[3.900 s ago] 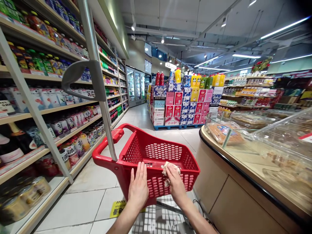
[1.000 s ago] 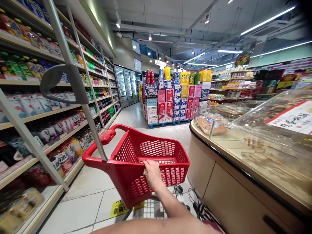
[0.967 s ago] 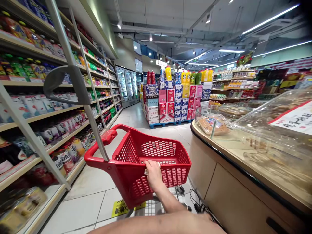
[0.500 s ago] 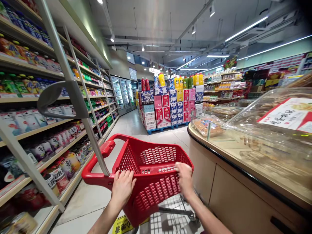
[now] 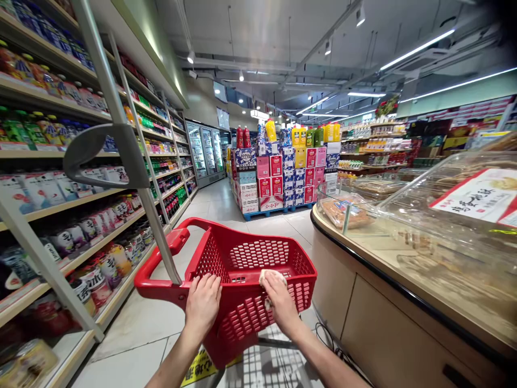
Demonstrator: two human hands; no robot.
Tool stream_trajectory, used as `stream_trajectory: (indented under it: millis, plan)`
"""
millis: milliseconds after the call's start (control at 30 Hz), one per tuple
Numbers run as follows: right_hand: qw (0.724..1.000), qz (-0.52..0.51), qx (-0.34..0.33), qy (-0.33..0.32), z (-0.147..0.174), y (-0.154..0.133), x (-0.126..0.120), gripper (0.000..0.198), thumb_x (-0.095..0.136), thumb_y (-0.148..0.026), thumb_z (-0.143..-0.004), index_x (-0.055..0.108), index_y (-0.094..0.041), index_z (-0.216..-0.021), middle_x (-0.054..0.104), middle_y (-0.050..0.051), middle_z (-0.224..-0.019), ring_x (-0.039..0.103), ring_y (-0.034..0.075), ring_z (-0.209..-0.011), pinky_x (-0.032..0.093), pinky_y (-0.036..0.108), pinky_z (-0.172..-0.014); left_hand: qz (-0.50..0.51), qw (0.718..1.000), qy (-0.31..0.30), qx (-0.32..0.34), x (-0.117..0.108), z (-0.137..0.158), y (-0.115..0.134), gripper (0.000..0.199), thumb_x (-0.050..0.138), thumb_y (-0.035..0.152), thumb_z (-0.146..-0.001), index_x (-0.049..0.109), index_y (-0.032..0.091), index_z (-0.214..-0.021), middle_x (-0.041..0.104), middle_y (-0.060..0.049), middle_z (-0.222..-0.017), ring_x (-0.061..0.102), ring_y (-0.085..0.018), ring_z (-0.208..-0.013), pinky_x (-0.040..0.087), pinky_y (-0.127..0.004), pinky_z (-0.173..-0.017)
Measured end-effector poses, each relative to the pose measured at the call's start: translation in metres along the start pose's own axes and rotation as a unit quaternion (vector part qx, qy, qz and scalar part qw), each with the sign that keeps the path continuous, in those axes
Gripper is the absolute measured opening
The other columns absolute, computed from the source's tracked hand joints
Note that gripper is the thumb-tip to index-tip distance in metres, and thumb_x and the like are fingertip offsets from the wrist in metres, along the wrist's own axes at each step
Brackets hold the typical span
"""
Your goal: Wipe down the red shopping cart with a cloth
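Observation:
A red plastic shopping cart [image 5: 239, 291] stands side-on in front of me, its basket walls pierced with oval holes. My left hand [image 5: 203, 303] grips its near rim beside the handle end, fingers bent over the edge. Farther right along the same rim, my right hand [image 5: 280, 303] presses a pale, bunched cloth [image 5: 267, 274] against the plastic. Much of the cloth is hidden under my fingers. A grey metal pole with a looped grey holder [image 5: 117, 156] rises from the handle end of the cart.
Drink shelves [image 5: 76, 202] line the left side. A curved counter [image 5: 351, 293] with clear-lidded food boxes is close on my right. Ahead, stacked drink cartons [image 5: 278, 183] sit on a blue pallet [image 5: 262, 215]. A yellow floor sign [image 5: 201, 368] lies below the cart, and cables trail by the counter.
My right hand has moved left along the near rim, away from the far corner, and the pale cloth now shows under it. My left hand stays at the same spot on the rim.

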State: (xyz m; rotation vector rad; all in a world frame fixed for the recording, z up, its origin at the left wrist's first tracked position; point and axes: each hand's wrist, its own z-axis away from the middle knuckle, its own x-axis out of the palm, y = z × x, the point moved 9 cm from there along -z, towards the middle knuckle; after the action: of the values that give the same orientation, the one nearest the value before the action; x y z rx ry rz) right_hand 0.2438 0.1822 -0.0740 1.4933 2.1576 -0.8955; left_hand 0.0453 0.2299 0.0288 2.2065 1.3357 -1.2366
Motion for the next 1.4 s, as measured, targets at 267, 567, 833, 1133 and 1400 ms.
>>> stream_trajectory:
  millis: [267, 567, 833, 1133, 1400]
  plan:
    - [0.996, 0.031, 0.08, 0.022, -0.01, 0.012, -0.003, 0.057, 0.031, 0.001, -0.072, 0.046, -0.016, -0.124, 0.05, 0.01, -0.124, 0.038, 0.02, -0.12, 0.032, 0.044, -0.1, 0.013, 0.999, -0.012, -0.032, 0.0, 0.0, 0.011, 0.033, 0.033, 0.022, -0.086, 0.063, 0.018, -0.098, 0.064, -0.007, -0.105, 0.054, -0.022, -0.103, 0.03, -0.04, -0.094]
    - [0.991, 0.029, 0.122, 0.036, -0.005, 0.029, -0.008, 0.055, 0.031, -0.002, -0.075, 0.045, -0.02, -0.124, 0.051, 0.008, -0.124, 0.036, 0.021, -0.122, 0.032, 0.046, -0.099, 0.021, 0.998, -0.016, -0.05, 0.004, 0.002, 0.017, 0.034, 0.031, 0.02, -0.086, 0.062, 0.019, -0.1, 0.063, -0.007, -0.108, 0.053, -0.022, -0.105, 0.03, -0.04, -0.096]
    - [0.999, -0.044, -0.017, -0.009, -0.019, -0.05, 0.016, 0.058, 0.03, 0.0, -0.075, 0.04, -0.019, -0.128, 0.044, 0.006, -0.131, 0.032, 0.018, -0.125, 0.031, 0.043, -0.101, 0.002, 0.999, -0.036, -0.035, 0.006, 0.003, 0.022, 0.038, 0.03, 0.011, -0.082, 0.058, 0.015, -0.109, 0.059, -0.008, -0.115, 0.049, -0.021, -0.111, 0.029, -0.038, -0.098]
    - [0.998, -0.063, -0.013, -0.003, -0.024, -0.063, 0.017, 0.06, 0.031, -0.002, -0.074, 0.036, -0.019, -0.131, 0.043, 0.007, -0.131, 0.032, 0.018, -0.125, 0.032, 0.044, -0.101, 0.031, 0.999, -0.026, -0.029, 0.003, 0.003, 0.025, 0.04, 0.032, 0.011, -0.08, 0.057, 0.016, -0.11, 0.058, -0.008, -0.117, 0.048, -0.021, -0.113, 0.03, -0.039, -0.098]
    - [0.995, -0.023, 0.098, 0.025, -0.004, 0.025, 0.007, 0.051, 0.032, -0.007, -0.073, 0.049, -0.016, -0.121, 0.054, 0.01, -0.118, 0.045, 0.023, -0.114, 0.037, 0.045, -0.095, 0.012, 0.984, 0.093, -0.151, -0.05, 0.036, -0.086, 0.043, 0.042, 0.024, -0.078, 0.043, 0.01, -0.119, 0.047, -0.015, -0.126, 0.036, -0.026, -0.121, 0.023, -0.048, -0.101]
